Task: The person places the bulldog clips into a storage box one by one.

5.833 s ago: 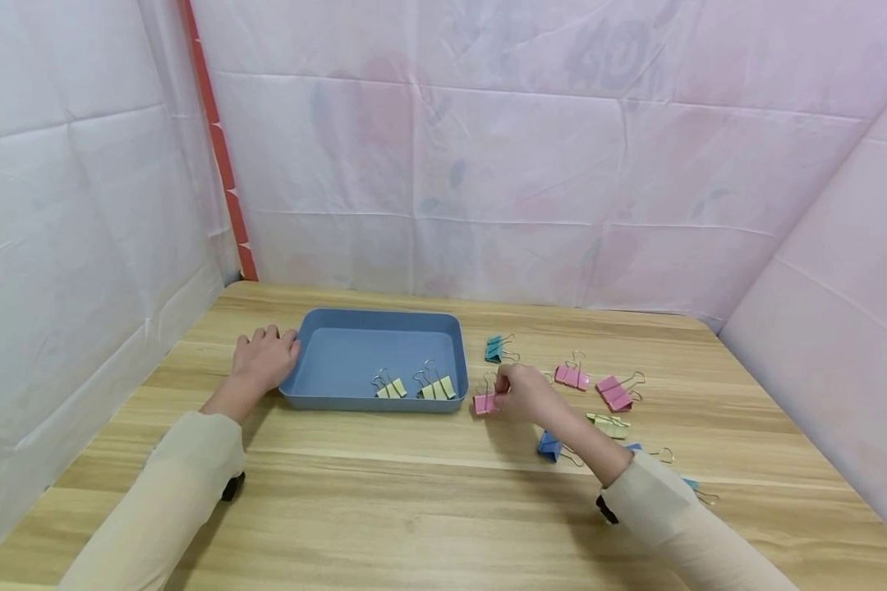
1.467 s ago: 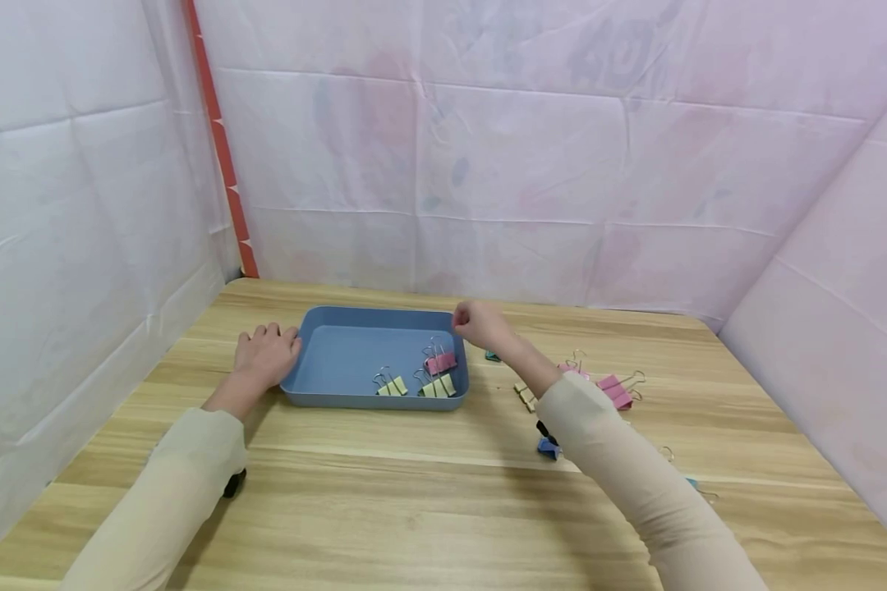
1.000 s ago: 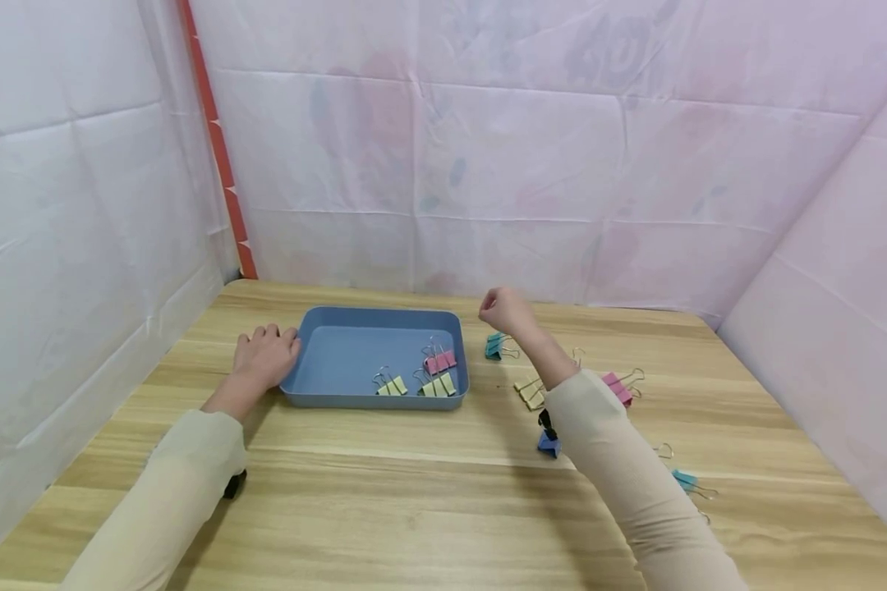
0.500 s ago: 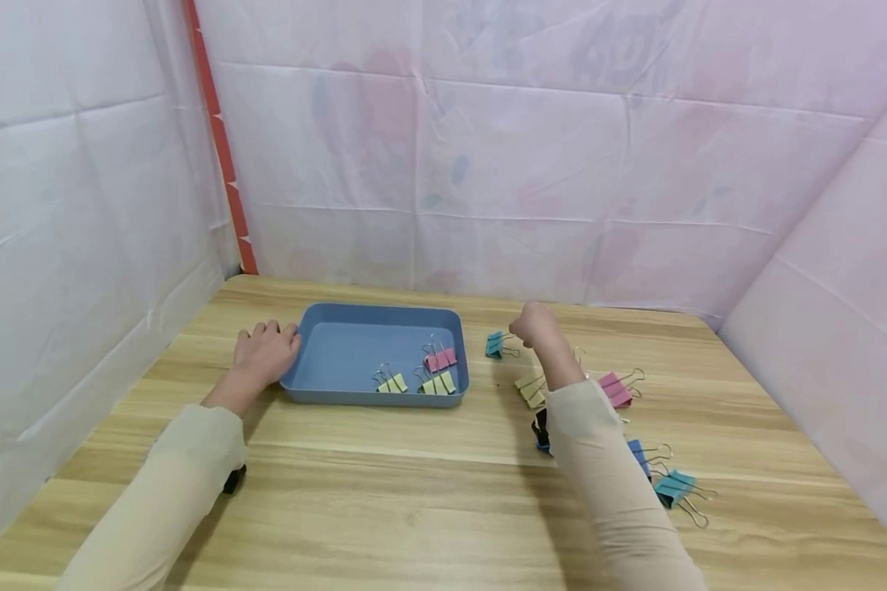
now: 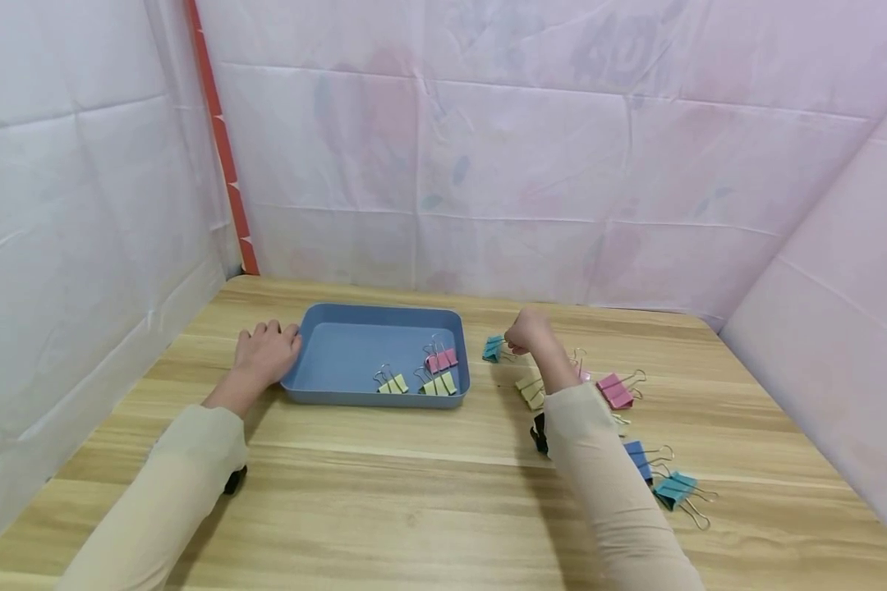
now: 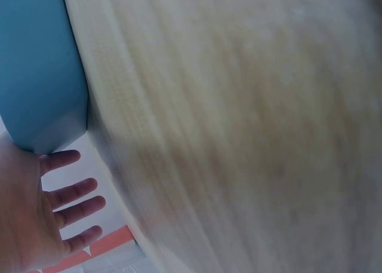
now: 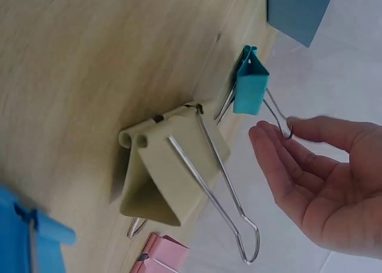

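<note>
My right hand [image 5: 530,331] pinches a wire handle of a teal binder clip [image 5: 493,349] between thumb and fingers. In the right wrist view this teal binder clip [image 7: 251,85] is at the table surface with its handle at the fingertips of the right hand [image 7: 325,177]. My left hand [image 5: 268,353] rests against the left end of a blue-grey tray [image 5: 373,400]. Its fingers [image 6: 74,192] look spread and fairly straight in the left wrist view; the thumb is hidden. Inside the tray are two yellow binder clips [image 5: 438,383] and one pink binder clip [image 5: 442,359].
Right of the tray lie a yellow binder clip [image 5: 530,392], a pink binder clip [image 5: 617,392], a blue binder clip [image 5: 638,460] and another teal binder clip [image 5: 675,490]. My right forearm partly covers others. White cloth walls [image 5: 503,180] bound the table's back and sides.
A pink clip has gone from the table into the tray. My right hand has left the tray's right end and taken hold of the teal clip, which has shifted slightly. The left hand stays put.
</note>
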The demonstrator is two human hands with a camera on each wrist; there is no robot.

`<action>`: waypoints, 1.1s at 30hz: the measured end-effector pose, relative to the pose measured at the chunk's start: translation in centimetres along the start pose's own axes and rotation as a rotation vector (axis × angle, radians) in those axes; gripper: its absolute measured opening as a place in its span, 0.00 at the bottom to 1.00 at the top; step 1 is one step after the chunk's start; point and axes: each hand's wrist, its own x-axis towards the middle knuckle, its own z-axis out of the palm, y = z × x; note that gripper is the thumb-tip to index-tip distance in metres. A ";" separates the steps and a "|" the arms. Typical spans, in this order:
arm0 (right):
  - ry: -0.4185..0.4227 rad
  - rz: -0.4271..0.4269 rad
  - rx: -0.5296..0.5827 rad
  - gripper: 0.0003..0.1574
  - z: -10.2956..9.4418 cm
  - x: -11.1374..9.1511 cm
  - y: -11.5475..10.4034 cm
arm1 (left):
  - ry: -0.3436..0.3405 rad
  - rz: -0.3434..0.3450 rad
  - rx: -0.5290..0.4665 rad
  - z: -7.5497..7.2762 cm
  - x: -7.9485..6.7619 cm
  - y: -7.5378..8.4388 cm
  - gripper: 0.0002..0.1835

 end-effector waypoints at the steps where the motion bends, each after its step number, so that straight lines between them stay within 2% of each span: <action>1: -0.003 -0.009 0.004 0.11 0.1 0.0 0.0 | -0.003 0.000 0.000 0.0 0.0 0.0 0.23; 6: -0.004 -0.089 -0.025 0.09 0.6 0.3 -0.1 | -0.007 -0.002 0.002 0.1 0.0 0.0 0.23; 10: 0.045 -0.171 -0.057 0.11 0.8 0.4 -0.2 | 0.000 -0.006 0.003 0.0 -0.1 0.0 0.23; 12: 0.073 -0.185 -0.062 0.11 0.8 0.4 -0.2 | 0.000 -0.004 0.005 0.1 -0.1 0.0 0.23; 15: 0.086 -0.142 -0.097 0.09 0.8 0.4 -0.2 | -0.008 0.001 0.013 0.1 0.0 0.0 0.23; 20: 0.013 -0.044 -0.080 0.11 0.9 0.5 -0.1 | 0.004 0.001 0.012 0.0 -0.1 0.0 0.22; 23: -0.002 -0.039 -0.041 0.09 1.1 0.7 0.1 | 0.008 0.005 0.013 0.0 -0.1 0.0 0.22; 25: 0.001 -0.057 -0.043 0.10 1.3 0.8 0.2 | 0.007 0.007 0.017 0.0 -0.1 0.0 0.22; 31: 0.001 -0.103 0.046 0.10 1.8 0.9 0.1 | 0.004 0.004 0.006 0.1 0.0 -0.1 0.23; 33: 0.006 -0.083 0.028 0.10 2.0 1.0 0.0 | 0.003 0.003 0.001 0.2 0.0 -0.1 0.23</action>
